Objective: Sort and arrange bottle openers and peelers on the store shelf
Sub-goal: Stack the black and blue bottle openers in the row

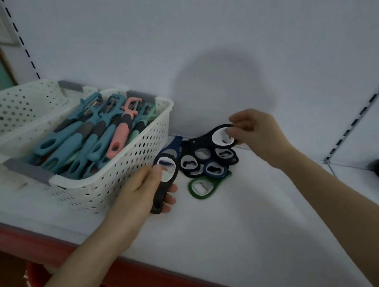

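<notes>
My left hand [142,191] grips a black bottle opener [160,198] by its handle, thumb pressed on its ring, just in front of the white perforated basket [121,174]. My right hand [255,131] pinches the ring of another black opener [203,139], holding it tilted over the pile of openers [209,164] that lies on the white shelf [239,220] near the back panel. My hands are apart, one on each side of the pile. A green opener [223,179] lies at the pile's front edge, and a blue one [172,147] rests beside the basket. The basket is full of peelers [89,140], mostly teal, one pink. A second white basket [14,104] stands behind it.
</notes>
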`<act>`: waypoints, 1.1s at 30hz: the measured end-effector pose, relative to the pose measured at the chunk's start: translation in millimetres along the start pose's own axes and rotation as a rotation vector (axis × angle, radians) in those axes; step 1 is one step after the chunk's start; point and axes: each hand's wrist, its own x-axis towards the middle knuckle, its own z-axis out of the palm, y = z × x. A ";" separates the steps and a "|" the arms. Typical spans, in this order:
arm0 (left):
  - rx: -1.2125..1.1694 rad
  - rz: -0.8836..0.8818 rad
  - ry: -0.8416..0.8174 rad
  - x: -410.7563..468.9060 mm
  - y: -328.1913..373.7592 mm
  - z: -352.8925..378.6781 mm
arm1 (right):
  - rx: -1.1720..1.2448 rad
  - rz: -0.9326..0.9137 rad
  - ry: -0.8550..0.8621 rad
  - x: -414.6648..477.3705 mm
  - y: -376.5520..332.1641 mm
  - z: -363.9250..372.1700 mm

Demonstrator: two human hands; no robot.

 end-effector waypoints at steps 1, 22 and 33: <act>-0.063 -0.044 0.009 0.7 1.3 0.6 | 0.072 -0.003 -0.097 -4.4 -7.6 -5.2; -0.173 -0.104 0.038 -13.6 -0.1 12.7 | -0.597 0.028 -0.417 28.2 -2.5 61.0; -0.301 -0.202 -0.196 -6.2 21.0 29.4 | -0.342 -0.309 -0.702 -12.3 -40.0 17.7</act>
